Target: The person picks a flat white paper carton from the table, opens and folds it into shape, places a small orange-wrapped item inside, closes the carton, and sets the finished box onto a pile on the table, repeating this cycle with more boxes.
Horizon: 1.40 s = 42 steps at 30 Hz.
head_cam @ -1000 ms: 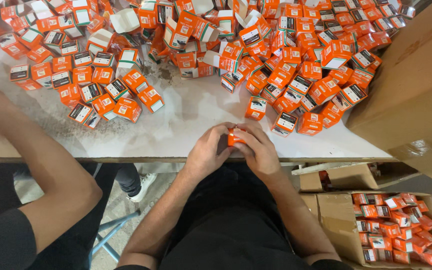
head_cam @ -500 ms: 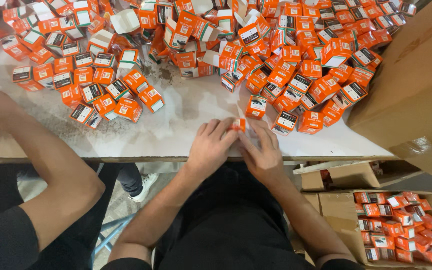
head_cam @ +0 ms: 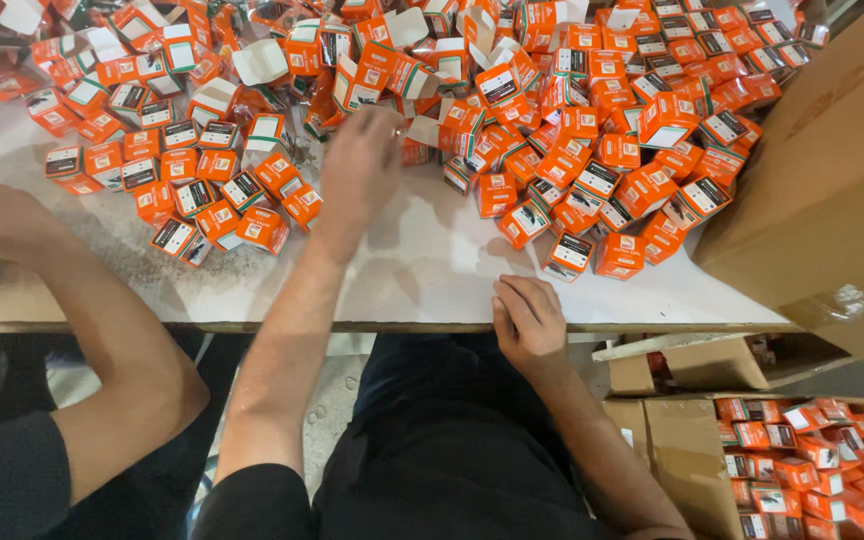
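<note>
A heap of small orange and white boxes (head_cam: pixel 572 130) covers the far half of the white table (head_cam: pixel 422 280), some with open flaps. My left hand (head_cam: pixel 360 160) is stretched out to the heap's near edge, blurred, fingers spread over the open boxes (head_cam: pixel 382 75) with nothing seen in it. My right hand (head_cam: pixel 527 320) rests at the table's front edge with its fingers curled; no box shows in it. The nearest closed box (head_cam: pixel 567 255) lies just beyond that hand.
Another person's arm (head_cam: pixel 82 290) in a black sleeve lies across the table's left side, next to rows of closed boxes (head_cam: pixel 192 195). A large cardboard carton (head_cam: pixel 832 190) stands at the right. Below it, an open carton (head_cam: pixel 672 450) holds stacked orange boxes.
Both hands were together at the table edge on one small orange box. Now my left hand has reached forward into the heap and my right hand stays at the edge without the box.
</note>
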{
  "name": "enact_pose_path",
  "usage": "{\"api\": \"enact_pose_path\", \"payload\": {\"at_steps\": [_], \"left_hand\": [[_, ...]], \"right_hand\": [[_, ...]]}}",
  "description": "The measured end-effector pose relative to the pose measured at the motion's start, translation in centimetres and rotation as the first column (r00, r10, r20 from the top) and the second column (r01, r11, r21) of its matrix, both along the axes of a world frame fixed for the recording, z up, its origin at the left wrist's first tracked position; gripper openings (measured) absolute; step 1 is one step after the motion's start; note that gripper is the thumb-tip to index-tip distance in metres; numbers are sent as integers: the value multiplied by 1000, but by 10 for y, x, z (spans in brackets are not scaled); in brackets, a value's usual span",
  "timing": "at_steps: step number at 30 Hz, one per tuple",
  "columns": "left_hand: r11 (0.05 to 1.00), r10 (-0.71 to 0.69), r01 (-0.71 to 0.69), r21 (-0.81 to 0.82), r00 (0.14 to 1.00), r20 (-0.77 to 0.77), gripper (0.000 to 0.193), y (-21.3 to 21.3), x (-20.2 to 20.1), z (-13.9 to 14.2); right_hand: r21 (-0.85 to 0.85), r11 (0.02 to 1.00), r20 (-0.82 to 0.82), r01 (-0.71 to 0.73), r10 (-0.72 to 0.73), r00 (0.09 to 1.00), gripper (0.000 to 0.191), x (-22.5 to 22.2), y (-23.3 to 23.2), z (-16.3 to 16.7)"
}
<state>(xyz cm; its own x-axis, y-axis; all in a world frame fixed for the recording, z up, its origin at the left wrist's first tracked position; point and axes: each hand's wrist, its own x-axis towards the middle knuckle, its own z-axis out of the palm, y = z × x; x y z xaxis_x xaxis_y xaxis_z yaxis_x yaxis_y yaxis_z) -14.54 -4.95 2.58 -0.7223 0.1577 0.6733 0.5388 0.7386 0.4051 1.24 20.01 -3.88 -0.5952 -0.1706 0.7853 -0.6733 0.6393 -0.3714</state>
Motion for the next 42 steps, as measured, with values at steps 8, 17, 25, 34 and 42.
{"api": "enact_pose_path", "payload": {"at_steps": [8, 17, 25, 34, 42], "left_hand": [[974, 65, -85, -211, 993, -102, 15, -31, 3, 19], [923, 288, -338, -182, 923, -254, 31, -66, -18, 28], [872, 400, -256, -417, 864, 307, 25, -119, -63, 28], [853, 375, -271, -445, 913, 162, 14, -103, -81, 10], [998, -47, 46, -43, 999, -21, 6, -63, 22, 58]], "right_hand": [[-61, 998, 15, 2, -1, 1000, 21, -1, -1, 4], [-70, 997, 54, -21, 25, 998, 21, -1, -1, 6], [-49, 999, 44, -12, 15, 999, 19, 1, -2, 5], [-50, 999, 48, 10, -8, 999, 20, 0, -1, 4], [-113, 993, 153, -37, 54, 987, 35, 0, -6, 16]]}}
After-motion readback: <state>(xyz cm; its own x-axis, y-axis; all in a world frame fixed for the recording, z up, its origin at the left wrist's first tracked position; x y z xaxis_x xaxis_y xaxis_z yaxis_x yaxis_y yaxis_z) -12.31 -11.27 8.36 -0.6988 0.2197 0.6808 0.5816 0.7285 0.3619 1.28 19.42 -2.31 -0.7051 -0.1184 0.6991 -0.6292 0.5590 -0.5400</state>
